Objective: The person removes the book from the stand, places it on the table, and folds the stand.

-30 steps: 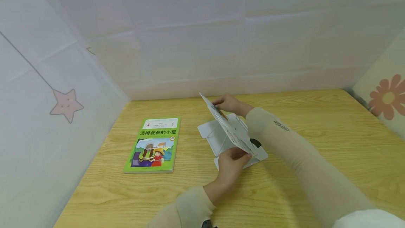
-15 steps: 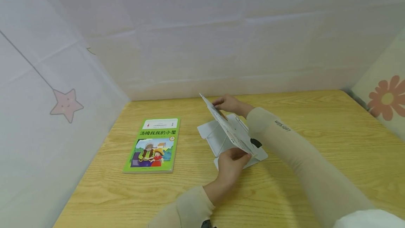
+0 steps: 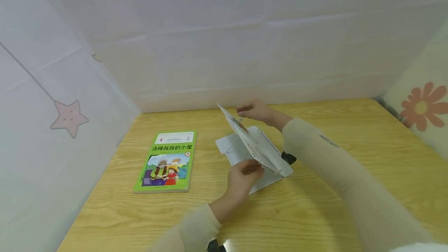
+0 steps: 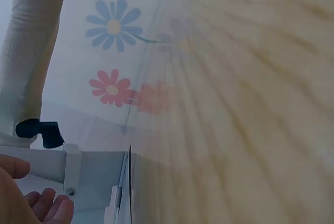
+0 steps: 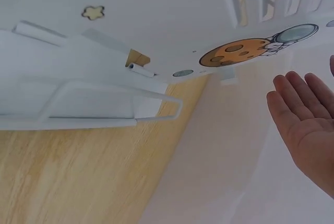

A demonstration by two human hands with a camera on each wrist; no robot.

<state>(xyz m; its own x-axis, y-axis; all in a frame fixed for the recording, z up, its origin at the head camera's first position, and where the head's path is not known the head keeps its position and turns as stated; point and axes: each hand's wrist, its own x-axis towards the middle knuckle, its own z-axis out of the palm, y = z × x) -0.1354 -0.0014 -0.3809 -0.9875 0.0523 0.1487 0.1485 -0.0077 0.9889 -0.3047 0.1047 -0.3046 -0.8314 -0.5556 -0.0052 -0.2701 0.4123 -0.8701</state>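
Note:
A white book stand (image 3: 246,138) with cartoon prints stands on the table, its panel tilted up over a flat white base (image 3: 235,151). My right hand (image 3: 257,112) hovers just behind the panel's upper part, fingers extended; the right wrist view shows its palm (image 5: 308,125) apart from the printed panel (image 5: 156,31). Near the panel's lower front edge is my left hand (image 3: 241,180), loosely bent and holding nothing. In the left wrist view its fingers (image 4: 58,209) lie beside the stand's white ledge; whether they touch it I cannot tell.
A green picture-cover book (image 3: 166,162) lies flat on the wooden table (image 3: 301,213), left of the stand. White cloth (image 3: 210,42) with printed shapes hangs behind and at the sides. A dark wrist device (image 3: 288,158) sits on the right sleeve, close to the stand.
Both hands have let go of the book stand's panel. The right hand has moved slightly back and away from it, the left slightly left. The panel stays tilted; the view shifted a little.

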